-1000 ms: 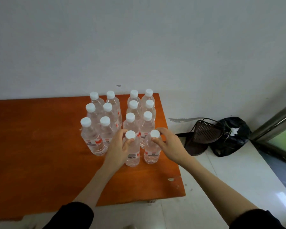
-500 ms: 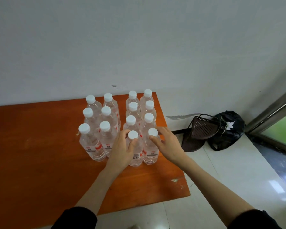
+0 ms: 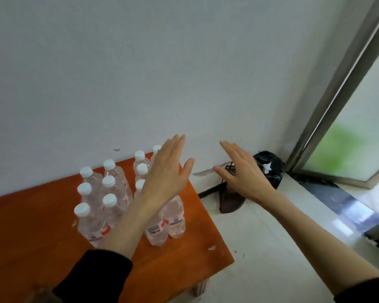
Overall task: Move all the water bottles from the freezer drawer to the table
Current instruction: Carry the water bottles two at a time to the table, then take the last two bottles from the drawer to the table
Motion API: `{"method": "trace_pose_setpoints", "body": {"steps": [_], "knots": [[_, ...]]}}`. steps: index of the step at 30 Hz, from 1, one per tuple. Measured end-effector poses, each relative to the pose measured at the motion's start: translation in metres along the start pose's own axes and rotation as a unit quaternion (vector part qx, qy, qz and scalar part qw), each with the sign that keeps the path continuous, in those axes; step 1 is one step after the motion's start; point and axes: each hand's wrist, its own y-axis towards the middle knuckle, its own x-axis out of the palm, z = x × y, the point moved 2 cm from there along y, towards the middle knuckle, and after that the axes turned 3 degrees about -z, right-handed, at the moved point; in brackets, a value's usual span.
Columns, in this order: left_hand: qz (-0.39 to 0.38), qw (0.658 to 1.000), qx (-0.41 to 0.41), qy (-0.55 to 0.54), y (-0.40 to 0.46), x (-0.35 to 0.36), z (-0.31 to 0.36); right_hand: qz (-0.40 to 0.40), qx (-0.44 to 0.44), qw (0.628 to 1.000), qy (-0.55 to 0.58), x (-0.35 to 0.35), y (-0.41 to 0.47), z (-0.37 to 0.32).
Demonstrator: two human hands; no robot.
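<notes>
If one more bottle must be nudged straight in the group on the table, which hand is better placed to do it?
Probably the left hand: it hovers open directly over the water bottles on the table. The right hand, also open, is off the table edge, above the floor and the black bag.

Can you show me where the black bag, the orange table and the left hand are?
black bag [image 3: 271, 169], head view, on its crinkled side.
table [image 3: 31, 226], head view, on its bare top.
left hand [image 3: 165, 171], head view, on its back.
</notes>
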Motion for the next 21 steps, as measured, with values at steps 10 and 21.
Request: {"method": "trace_pose_setpoints", "body": {"steps": [10, 21], "knots": [[-0.110, 0.962, 0.243, 0.055, -0.029, 0.077, 0.192, 0.121, 0.181, 0.952, -0.217, -0.151, -0.197, 0.094], [-0.189, 0.890, 0.414, 0.005, -0.205, 0.198, 0.420, 0.145, 0.385, 0.866, -0.284, -0.244, -0.530, 0.160]]}}
